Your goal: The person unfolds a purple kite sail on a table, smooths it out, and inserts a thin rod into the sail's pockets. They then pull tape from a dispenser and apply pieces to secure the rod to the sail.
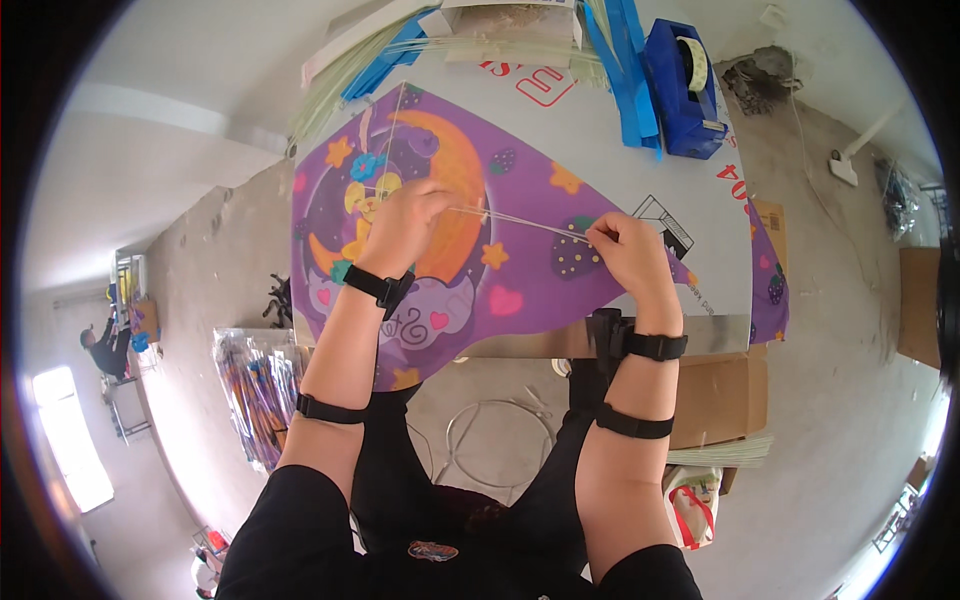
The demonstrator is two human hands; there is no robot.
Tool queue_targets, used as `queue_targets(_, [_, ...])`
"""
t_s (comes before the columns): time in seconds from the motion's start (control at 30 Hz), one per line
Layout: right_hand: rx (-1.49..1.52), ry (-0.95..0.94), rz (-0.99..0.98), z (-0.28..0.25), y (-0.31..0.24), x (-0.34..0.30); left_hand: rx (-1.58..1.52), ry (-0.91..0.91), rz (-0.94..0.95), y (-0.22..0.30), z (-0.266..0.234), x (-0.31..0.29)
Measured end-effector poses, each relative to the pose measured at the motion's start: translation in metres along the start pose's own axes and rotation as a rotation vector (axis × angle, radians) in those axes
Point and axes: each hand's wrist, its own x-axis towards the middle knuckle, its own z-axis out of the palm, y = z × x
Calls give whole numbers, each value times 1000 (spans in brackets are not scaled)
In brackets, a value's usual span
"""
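A purple kite (540, 285) printed with an orange moon, stars and hearts lies spread on the work surface. Thin white string (520, 221) stretches in several strands between my two hands, just above the fabric. My left hand (405, 222) pinches its left end over the moon print. At the other end, my right hand (630, 255) has thumb and fingers closed on the string, near the kite's right part. Another fine line (394, 130) runs from the kite's top corner down toward my left hand. The kite's lower edge hangs past the table edge near my lap.
At the back right stands a blue tape dispenser (690, 120) beside blue strips (625, 85). Pale thin rods (335, 95) lie at the back left. Packed colourful bags (255, 390) hang at left. A cardboard box (715, 400) is at right; a wire coil (500, 404) lies below.
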Motion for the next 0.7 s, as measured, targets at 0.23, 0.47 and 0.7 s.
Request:
queue_targets(0.23, [-3,3,0,-3,0,-2,-6,-87,-94,-2,-4,-6])
queue_targets(0.47, [-13,-4,-33,-7,8,-6,-77,-196,-252,-20,-16,-40])
queue_targets(0.7, [-111,290,-71,-21,38,-7,75,-152,-47,-3,1,-21])
